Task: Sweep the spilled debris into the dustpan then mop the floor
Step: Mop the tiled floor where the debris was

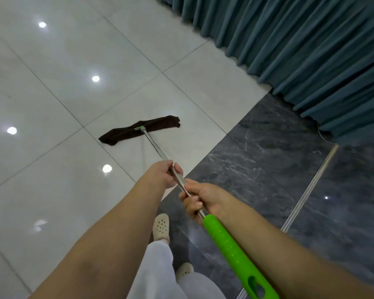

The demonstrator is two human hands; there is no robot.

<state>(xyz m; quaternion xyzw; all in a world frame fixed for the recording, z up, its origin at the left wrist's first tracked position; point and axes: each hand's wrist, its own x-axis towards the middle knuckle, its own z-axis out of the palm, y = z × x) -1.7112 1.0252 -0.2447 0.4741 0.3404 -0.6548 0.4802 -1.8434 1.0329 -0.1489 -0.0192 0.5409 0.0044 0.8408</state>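
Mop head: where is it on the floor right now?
In the head view the mop head lies flat on the white tiles left of centre, at a tile joint, ahead of both hands and well short of the teal curtain.

This is looking like an indoor room of a home or a lobby-like hall, though which one cannot be told. Glossy white floor tiles are reflecting round ceiling lights. Beside them, a dark marble strip is running along the foot of a long teal curtain, which is hanging in pleats down to the floor.
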